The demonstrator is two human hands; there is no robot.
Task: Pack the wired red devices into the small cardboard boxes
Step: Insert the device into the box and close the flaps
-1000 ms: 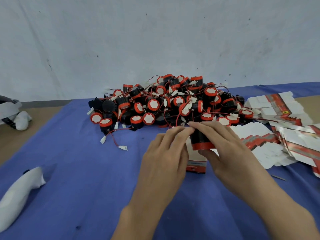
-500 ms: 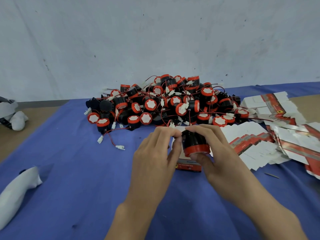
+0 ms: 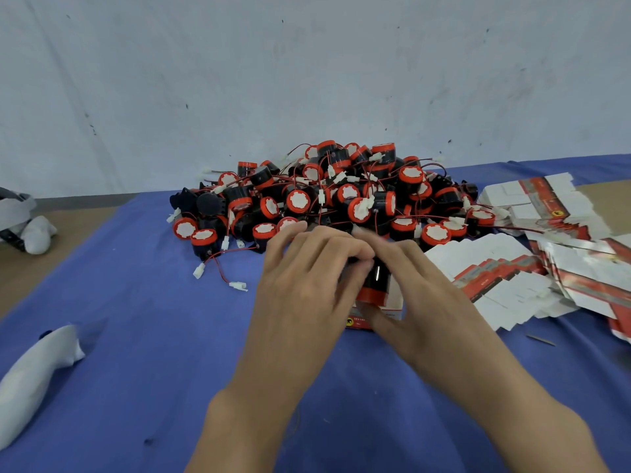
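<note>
pale, scuffed wall rises behind a brown worktop, most of which is covered by a blue cloth. at the back of the cloth, close to the wall, lies a pile of wired red devices: short black cylinders with red rims and white faces, thin red wires and white plugs tangled through them. one wire trails out of the pile's left side onto the cloth and ends in a white plug. right of the pile lie fanned stacks of flat boxes, white with red print, overlapping out to the right edge

just in front of the pile both hands meet over one device, which stands upright with its red rim down, at the mouth of a small cardboard box. how deep it sits in the box is hidden. the box stands on the cloth, a red band with a yellow mark along its foot. the right hand grips the device, fingers laid across its top and thumb low beside the box. the left hand has its fingers curled onto the top of the device from the left; both hands are blurred, so the exact fingertip contact is unclear

a white padded object lies on the cloth at lower left, well apart from the hands, and another white thing rests on the bare worktop at the left edge
</note>
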